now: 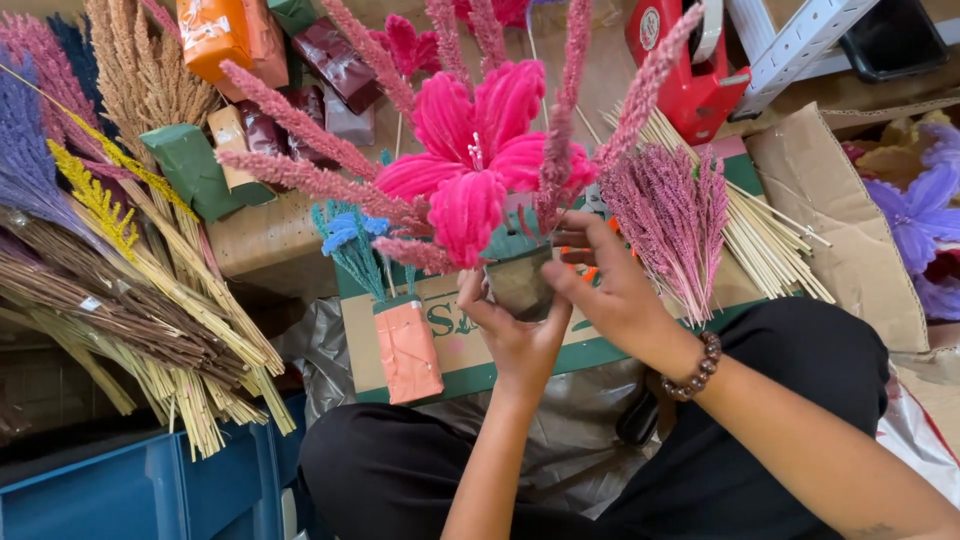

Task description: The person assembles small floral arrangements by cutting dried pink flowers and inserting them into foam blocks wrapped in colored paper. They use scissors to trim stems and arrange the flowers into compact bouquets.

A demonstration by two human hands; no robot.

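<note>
My left hand (512, 330) grips a small dark wrapped block (518, 283) from below. Out of the block rise a big pink fuzzy flower (475, 150) and several pink dried spikes (300, 125). My right hand (608, 285), with a brown bead bracelet (699, 368) on its wrist, holds the block's right side, its fingers curled by the stems. A bunch of mauve dried sprigs (668, 215) stands just right of that hand.
A small orange-wrapped block with blue sprigs (405, 345) stands on a cardboard sheet (450, 330). Bundles of dried grasses (130, 270) lie at left over a blue crate (140, 490). Thin wooden sticks (765, 240), a red tape dispenser (690, 75) and purple flowers (915, 215) sit at right.
</note>
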